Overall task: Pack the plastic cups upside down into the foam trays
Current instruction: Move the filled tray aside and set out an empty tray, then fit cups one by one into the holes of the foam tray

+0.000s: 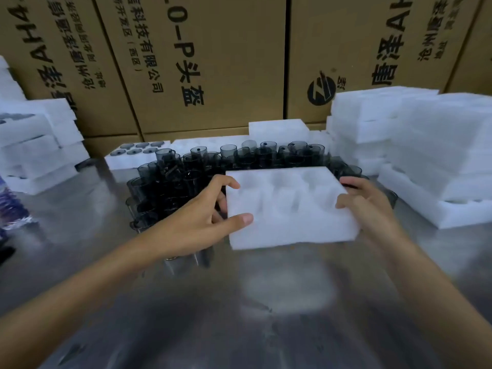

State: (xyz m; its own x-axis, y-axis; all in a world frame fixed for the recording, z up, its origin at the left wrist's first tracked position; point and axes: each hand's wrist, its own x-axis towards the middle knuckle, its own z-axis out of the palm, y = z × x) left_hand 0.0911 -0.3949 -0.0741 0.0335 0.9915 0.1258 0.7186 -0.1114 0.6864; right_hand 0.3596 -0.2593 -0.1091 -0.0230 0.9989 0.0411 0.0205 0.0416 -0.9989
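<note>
**Foam tray held in both hands over the cup pile**

Hands meet at a white foam tray (288, 206), which is held tilted above the shiny metal tabletop (186, 315). The left hand (197, 222) grips the tray's left edge, thumb curled onto the top face and the other fingers wrapped round the edge. The right hand (372, 206) grips the right edge, thumb pressed on top and the remaining fingers hidden beneath the foam. The tray's pockets look empty, though blur makes that hard to confirm.

Just behind and left of the tray stands a dense cluster of dark, see-through plastic cups (186, 177); the tray and left hand cover part of the cluster. Beyond the cups lies a filled tray (135, 155) with round cup bases showing in its pockets, and another low foam block (278, 130) sits further back.

At the right a tall stack of foam trays (415, 145) rises from the tabletop, well clear of the right hand. A second stack of trays (37, 145) stands at the left edge. Large cardboard boxes (202, 62) with printed lettering wall off the back.
</note>
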